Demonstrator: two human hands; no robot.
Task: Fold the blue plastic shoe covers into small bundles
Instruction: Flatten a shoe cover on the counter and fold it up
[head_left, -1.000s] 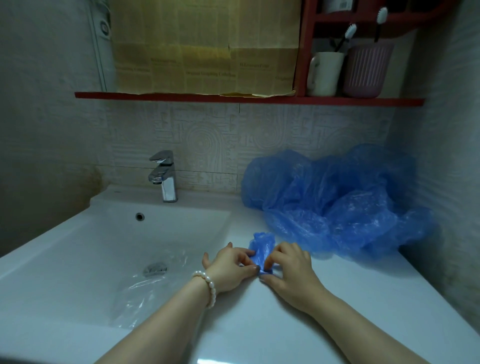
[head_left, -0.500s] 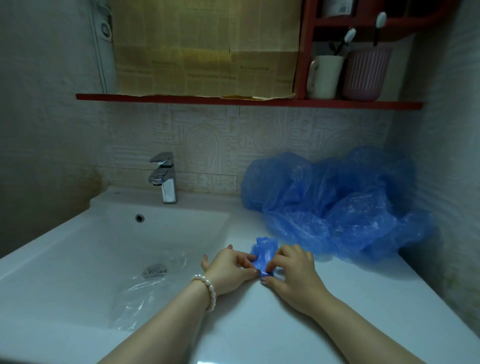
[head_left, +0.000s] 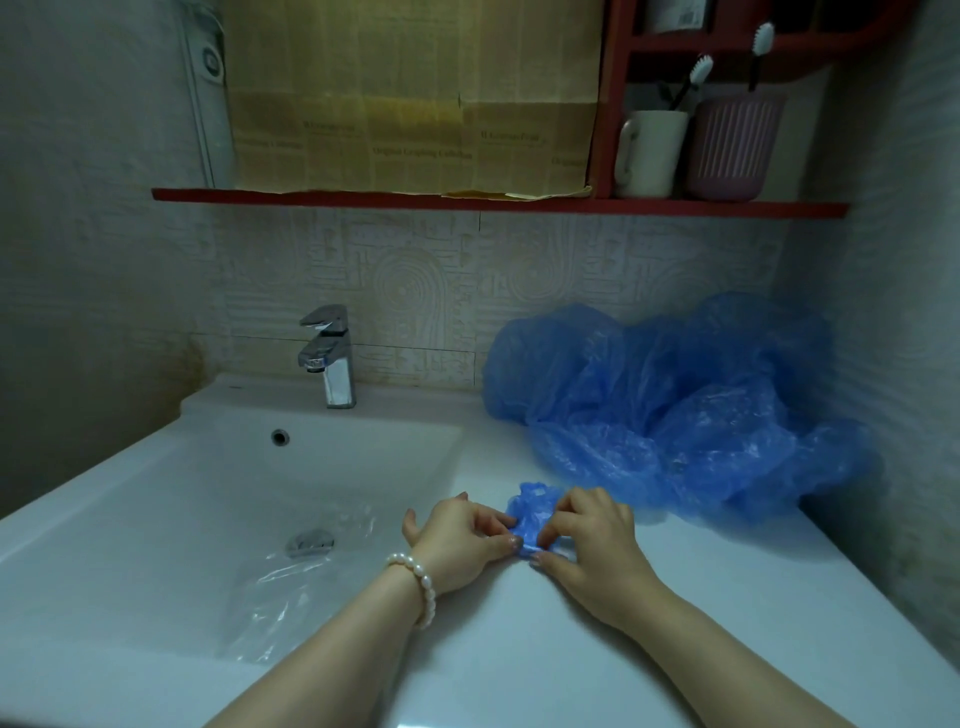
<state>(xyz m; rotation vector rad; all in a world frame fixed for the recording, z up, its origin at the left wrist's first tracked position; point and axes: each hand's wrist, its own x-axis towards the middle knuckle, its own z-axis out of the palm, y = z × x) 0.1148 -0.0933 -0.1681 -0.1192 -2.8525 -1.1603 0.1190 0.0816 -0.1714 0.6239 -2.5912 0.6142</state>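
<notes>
A small crumpled blue shoe cover (head_left: 530, 514) lies on the white counter (head_left: 675, 623) between my hands. My left hand (head_left: 460, 543), with a pearl bracelet at the wrist, pinches its left side. From the right, my right hand (head_left: 589, 540) pinches it with curled fingers. Both hands rest low on the counter. Behind them a big loose heap of blue shoe covers (head_left: 675, 410) fills the back right corner against the wall.
The white basin (head_left: 234, 493) lies to the left, with a chrome tap (head_left: 330, 353) and a clear plastic sheet (head_left: 291, 582) near the drain. Above, a red shelf (head_left: 467, 200) carries a white mug (head_left: 649, 153) and a pink toothbrush cup (head_left: 732, 148).
The small blue cover has been pressed lower and more compact between my fingers. Both hands stay in nearly the same spot.
</notes>
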